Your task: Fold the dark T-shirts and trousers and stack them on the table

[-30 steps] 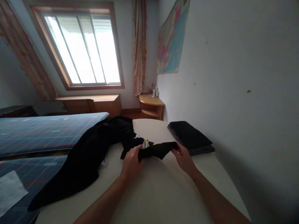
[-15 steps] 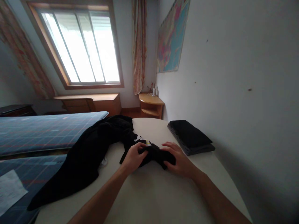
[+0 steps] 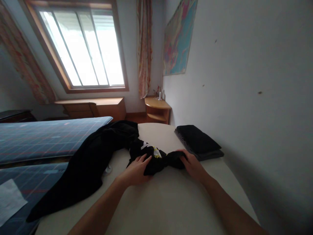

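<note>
A crumpled black garment (image 3: 157,164) with a white and yellow print lies bunched on the pale round table (image 3: 156,202). At its left part is my left hand (image 3: 138,169), its fingers curled over the cloth. My right hand (image 3: 192,164) grips the other end between thumb and fingers. Part of the cloth is twisted and narrow between the two hands. Left of it, a larger black garment (image 3: 90,156) drapes across the table and over its left side; whether the two pieces join cannot be made out.
A folded stack of black and dark grey cloth (image 3: 198,140) sits at the table's right edge, near the white wall (image 3: 244,65). On the left are blue plaid mattresses (image 3: 49,140) with a white paper (image 3: 11,200). A corner shelf (image 3: 157,103) stands beyond the table.
My right hand has shifted slightly right and now pinches the garment's end, stretching that part out. My left hand has turned flatter over the cloth, and more of the print shows.
</note>
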`<state>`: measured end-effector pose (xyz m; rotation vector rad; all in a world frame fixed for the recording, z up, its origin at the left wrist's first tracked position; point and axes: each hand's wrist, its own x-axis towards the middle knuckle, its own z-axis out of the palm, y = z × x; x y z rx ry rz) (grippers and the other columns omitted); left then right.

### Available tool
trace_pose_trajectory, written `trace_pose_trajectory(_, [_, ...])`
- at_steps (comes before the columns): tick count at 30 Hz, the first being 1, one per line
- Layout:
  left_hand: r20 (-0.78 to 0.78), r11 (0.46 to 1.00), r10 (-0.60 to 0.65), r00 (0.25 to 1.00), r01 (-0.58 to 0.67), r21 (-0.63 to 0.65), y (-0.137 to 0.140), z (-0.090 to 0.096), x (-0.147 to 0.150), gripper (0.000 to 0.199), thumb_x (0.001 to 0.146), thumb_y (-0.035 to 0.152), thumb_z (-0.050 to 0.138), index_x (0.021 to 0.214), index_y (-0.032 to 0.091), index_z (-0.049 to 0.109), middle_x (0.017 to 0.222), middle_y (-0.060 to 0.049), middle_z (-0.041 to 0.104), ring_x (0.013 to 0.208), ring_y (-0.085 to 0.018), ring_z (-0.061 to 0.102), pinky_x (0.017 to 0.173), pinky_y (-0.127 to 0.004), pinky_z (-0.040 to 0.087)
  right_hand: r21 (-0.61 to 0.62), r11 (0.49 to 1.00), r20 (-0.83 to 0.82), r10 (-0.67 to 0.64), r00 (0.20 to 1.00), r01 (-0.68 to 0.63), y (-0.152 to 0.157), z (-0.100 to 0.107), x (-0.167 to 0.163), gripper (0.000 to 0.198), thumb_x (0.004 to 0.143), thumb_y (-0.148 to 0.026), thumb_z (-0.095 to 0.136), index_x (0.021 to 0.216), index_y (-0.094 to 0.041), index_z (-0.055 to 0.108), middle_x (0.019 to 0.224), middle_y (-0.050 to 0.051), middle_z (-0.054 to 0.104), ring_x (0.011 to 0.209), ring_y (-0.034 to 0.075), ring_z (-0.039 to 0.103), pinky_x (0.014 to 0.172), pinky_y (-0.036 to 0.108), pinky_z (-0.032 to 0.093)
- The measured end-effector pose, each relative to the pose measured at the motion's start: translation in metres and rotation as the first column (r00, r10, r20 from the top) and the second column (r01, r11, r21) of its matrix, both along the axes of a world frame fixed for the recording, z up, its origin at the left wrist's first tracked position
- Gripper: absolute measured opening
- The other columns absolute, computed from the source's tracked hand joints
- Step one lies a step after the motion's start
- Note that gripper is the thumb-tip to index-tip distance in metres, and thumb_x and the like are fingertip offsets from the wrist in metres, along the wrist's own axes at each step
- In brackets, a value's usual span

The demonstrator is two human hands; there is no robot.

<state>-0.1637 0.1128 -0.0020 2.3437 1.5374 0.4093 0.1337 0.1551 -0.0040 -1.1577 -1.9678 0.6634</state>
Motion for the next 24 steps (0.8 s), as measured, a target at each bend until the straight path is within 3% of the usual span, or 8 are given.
trace_pose_trajectory(3, [-0.079, 0.998, -0.011, 0.997, 0.016, 0.063, -0.004, 0.008, 0.005, 0.056, 0.081, 0.022, 0.060, 0.137, 0.024, 0.059, 0.132, -0.016, 0.060, 0.120, -0.035, 0.057, 0.101, -0.046, 0.046, 0.002, 1.000, -0.025, 0.001, 1.000, 0.000, 0.000, 0.002, 0.000, 0.033, 0.096, -0.040, 0.040, 0.111, -0.023, 0.063, 0.107, 0.007, 0.072, 0.105, 0.026, 0.066, 0.097, 0.042, 0.048])
trace_pose_trajectory(6, [-0.155, 0.998, -0.032, 0.987, 0.040, 0.051, -0.006, 0.017, 0.010, 0.035, 0.086, 0.017, 0.048, 0.112, 0.022, 0.072, 0.108, -0.013, 0.067, 0.104, -0.029, 0.063, 0.092, -0.039, 0.049, 0.002, 1.000, -0.027, 0.014, 1.000, -0.014, 0.000, 0.002, 0.000, 0.032, 0.096, -0.039, 0.040, 0.112, -0.023, 0.063, 0.109, 0.007, 0.071, 0.106, 0.025, 0.065, 0.098, 0.042, 0.047])
trace_pose_trajectory(10, [-0.157, 1.000, -0.003, 0.988, 0.001, -0.008, -0.010, 0.028, 0.016, 0.029, 0.094, 0.024, 0.041, 0.091, 0.018, 0.069, 0.089, -0.013, 0.070, 0.081, -0.027, 0.068, 0.075, -0.035, 0.050, 0.012, 0.999, -0.051, -0.037, 0.998, 0.037, 0.002, 0.003, 0.002, 0.034, 0.096, -0.040, 0.041, 0.115, -0.023, 0.063, 0.112, 0.007, 0.071, 0.109, 0.025, 0.065, 0.100, 0.042, 0.046])
trace_pose_trajectory(15, [0.105, 0.978, -0.052, 0.993, 0.071, -0.194, -0.023, 0.054, 0.018, 0.033, 0.093, 0.038, 0.046, 0.067, 0.021, 0.058, 0.060, -0.002, 0.054, 0.056, -0.017, 0.053, 0.057, -0.028, 0.040, -0.002, 0.995, -0.123, -0.094, 0.988, 0.095, 0.003, 0.010, 0.012, 0.034, 0.091, -0.045, 0.050, 0.110, -0.023, 0.066, 0.110, 0.006, 0.071, 0.108, 0.026, 0.064, 0.100, 0.043, 0.046])
trace_pose_trajectory(18, [0.275, 0.945, -0.036, 0.961, 0.122, -0.303, -0.026, 0.072, 0.010, 0.039, 0.092, 0.049, 0.047, 0.064, 0.022, 0.050, 0.057, 0.004, 0.042, 0.051, -0.012, 0.040, 0.051, -0.025, 0.034, -0.130, 0.991, -0.227, -0.046, 0.973, 0.017, 0.001, 0.014, 0.018, 0.034, 0.086, -0.050, 0.059, 0.104, -0.022, 0.067, 0.097, 0.004, 0.073, 0.092, 0.024, 0.068, 0.084, 0.037, 0.053])
trace_pose_trajectory(21, [0.441, 0.934, 0.038, 0.897, 0.126, -0.336, -0.018, 0.080, -0.001, 0.040, 0.088, 0.056, 0.052, 0.070, 0.020, 0.054, 0.060, 0.005, 0.045, 0.054, -0.011, 0.042, 0.049, -0.023, 0.034, -0.275, 0.961, -0.337, -0.065, 0.939, -0.032, 0.001, 0.013, 0.020, 0.041, 0.082, -0.054, 0.064, 0.106, -0.022, 0.064, 0.082, 0.002, 0.073, 0.070, 0.021, 0.067, 0.062, 0.031, 0.053])
trace_pose_trajectory(24, [0.550, 0.950, 0.196, 0.812, -0.018, -0.312, -0.006, 0.077, -0.011, 0.036, 0.083, 0.054, 0.060, 0.086, 0.017, 0.061, 0.071, 0.002, 0.057, 0.060, -0.012, 0.052, 0.052, -0.021, 0.039, -0.244, 0.969, -0.384, -0.141, 0.913, 0.047, 0.005, 0.009, 0.020, 0.042, 0.082, -0.055, 0.065, 0.108, -0.023, 0.061, 0.084, 0.002, 0.072, 0.071, 0.020, 0.067, 0.065, 0.030, 0.053])
